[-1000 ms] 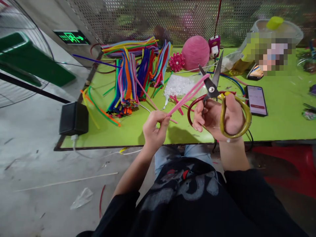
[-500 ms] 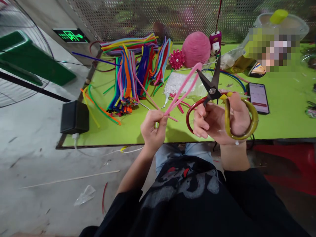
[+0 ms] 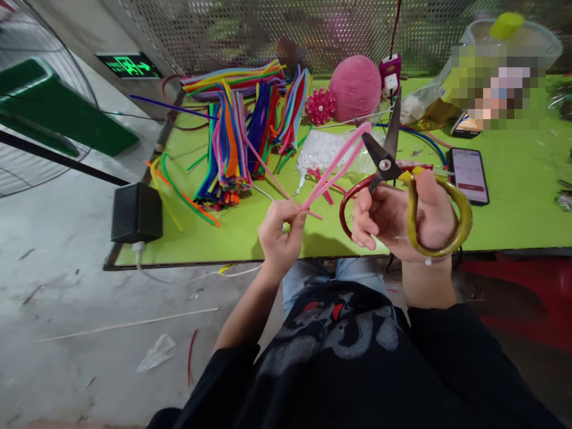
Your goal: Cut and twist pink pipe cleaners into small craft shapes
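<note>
Between the thumb and fingers of my left hand (image 3: 282,232) is a pink pipe cleaner (image 3: 333,170), doubled over into a long loop that slants up to the right. My right hand (image 3: 393,220) holds a pair of scissors (image 3: 385,165), one handle red and the other wrapped in yellow, with its fingers through the handles. The blades are spread and point upward. The loop's bent end overlaps the left blade; whether it lies between the blades I cannot tell. Bundles of coloured pipe cleaners (image 3: 230,140) lie on the green table (image 3: 241,241) beyond my left hand.
At the back stand a pink ball of yarn (image 3: 356,88) and a pink spiky flower (image 3: 320,106). A bag of clear beads (image 3: 324,150) lies mid-table. A phone (image 3: 468,176) rests at the right. A black power adapter (image 3: 136,211) sits at the left edge, near a fan (image 3: 44,95).
The pink loop's bent end has come down slightly and to the right, closer to the open scissor blades. My left hand has shifted a little to the right.
</note>
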Available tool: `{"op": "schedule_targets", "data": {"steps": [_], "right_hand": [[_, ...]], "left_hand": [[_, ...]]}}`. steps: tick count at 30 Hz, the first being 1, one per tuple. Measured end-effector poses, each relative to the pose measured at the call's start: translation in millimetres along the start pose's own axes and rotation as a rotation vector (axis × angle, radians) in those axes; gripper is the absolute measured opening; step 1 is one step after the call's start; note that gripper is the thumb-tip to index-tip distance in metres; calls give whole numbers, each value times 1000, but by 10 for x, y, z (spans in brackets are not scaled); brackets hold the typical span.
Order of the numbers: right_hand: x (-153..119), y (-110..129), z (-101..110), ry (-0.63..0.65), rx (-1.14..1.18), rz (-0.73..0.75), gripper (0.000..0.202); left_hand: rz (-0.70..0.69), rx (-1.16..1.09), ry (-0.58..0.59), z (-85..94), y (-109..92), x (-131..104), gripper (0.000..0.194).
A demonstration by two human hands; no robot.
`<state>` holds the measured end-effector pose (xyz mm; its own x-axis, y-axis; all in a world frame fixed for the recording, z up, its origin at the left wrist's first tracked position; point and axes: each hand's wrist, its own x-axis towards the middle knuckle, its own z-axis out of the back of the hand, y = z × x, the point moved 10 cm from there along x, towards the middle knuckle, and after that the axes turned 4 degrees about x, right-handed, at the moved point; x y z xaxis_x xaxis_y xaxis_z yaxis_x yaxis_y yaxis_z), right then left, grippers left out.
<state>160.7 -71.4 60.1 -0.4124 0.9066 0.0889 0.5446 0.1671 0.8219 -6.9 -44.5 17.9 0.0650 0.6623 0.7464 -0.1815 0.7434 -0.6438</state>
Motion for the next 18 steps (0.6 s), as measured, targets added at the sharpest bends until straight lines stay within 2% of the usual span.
{"op": "schedule_targets", "data": {"steps": [10, 18], "right_hand": [[-39, 30, 47, -90, -105, -3, 64], [-62, 73, 50, -129, -80, -33, 57]], "left_hand": [[-35, 34, 9, -17, -65, 16, 11], [-50, 54, 9, -16, -118, 27, 10]]}}
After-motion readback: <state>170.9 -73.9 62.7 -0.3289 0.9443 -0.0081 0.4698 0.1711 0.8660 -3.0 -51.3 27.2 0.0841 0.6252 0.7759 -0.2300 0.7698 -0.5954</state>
